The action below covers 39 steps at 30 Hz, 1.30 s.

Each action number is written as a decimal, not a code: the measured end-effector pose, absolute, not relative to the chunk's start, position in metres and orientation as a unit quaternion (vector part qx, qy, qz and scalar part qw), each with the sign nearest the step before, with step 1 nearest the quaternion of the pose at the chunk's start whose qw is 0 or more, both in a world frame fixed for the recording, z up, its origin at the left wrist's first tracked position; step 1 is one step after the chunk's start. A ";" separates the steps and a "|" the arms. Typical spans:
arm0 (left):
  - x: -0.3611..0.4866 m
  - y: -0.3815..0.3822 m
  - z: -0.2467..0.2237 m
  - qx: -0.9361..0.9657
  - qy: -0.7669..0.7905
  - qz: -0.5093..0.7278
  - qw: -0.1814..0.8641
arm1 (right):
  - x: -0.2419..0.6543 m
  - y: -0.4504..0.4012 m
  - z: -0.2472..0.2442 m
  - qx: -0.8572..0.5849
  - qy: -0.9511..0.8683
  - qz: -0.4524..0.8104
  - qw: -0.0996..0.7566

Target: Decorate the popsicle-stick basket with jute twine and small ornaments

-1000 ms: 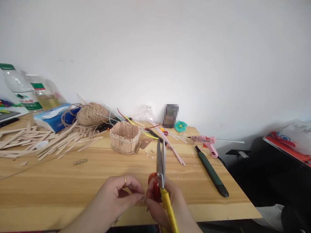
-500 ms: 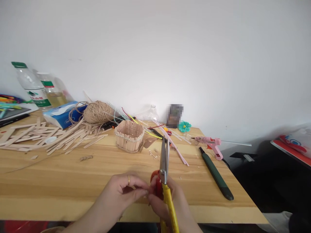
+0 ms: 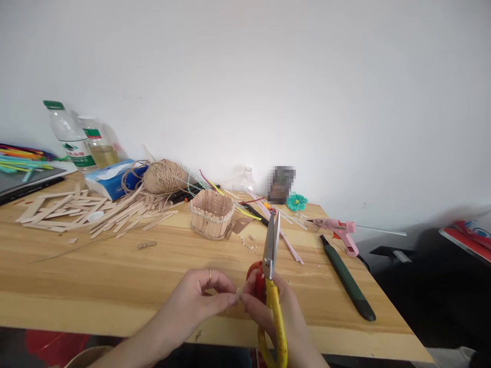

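Note:
Near the front edge of the wooden table, my left hand (image 3: 199,299) pinches a tiny pale piece (image 3: 238,292) between thumb and index finger. My right hand (image 3: 274,301) meets it there, its fingertips on the same piece. Scissors (image 3: 271,250) with yellow and red handles also rest in my right hand, blades pointing up and away. Beyond the hands stands a small basket (image 3: 211,213) made of wooden sticks, with a beaded strand round it. Small wooden scraps (image 3: 248,244) lie to the right of the basket.
Loose wooden sticks (image 3: 126,212), a twine ball (image 3: 164,176), a blue tissue pack (image 3: 115,179) and bottles (image 3: 72,140) are at the left. A pink glue gun (image 3: 345,235), a dark green tool (image 3: 347,278) and a teal flower (image 3: 297,202) are at the right.
The view has shifted, so the table items appear farther right. My fingertips have parted slightly, and the pale piece between them shows more clearly. The scissors remain in my right hand.

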State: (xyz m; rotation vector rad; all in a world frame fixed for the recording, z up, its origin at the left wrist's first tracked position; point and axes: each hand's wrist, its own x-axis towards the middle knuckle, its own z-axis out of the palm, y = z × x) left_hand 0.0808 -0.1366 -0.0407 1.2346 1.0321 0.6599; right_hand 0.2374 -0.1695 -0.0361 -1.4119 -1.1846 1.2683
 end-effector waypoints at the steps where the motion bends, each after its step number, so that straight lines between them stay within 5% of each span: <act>1: 0.081 -0.137 -0.041 0.532 0.451 0.292 0.655 | 0.238 -0.169 -0.035 -0.571 -0.478 0.507 0.434; 28: 0.084 -0.136 -0.045 0.469 0.407 0.305 0.722 | 0.232 -0.164 -0.035 -0.584 -0.466 0.504 0.433; 39: 0.080 -0.095 -0.031 0.680 0.405 0.222 0.570 | 0.245 -0.138 -0.035 -0.588 -0.481 0.510 0.404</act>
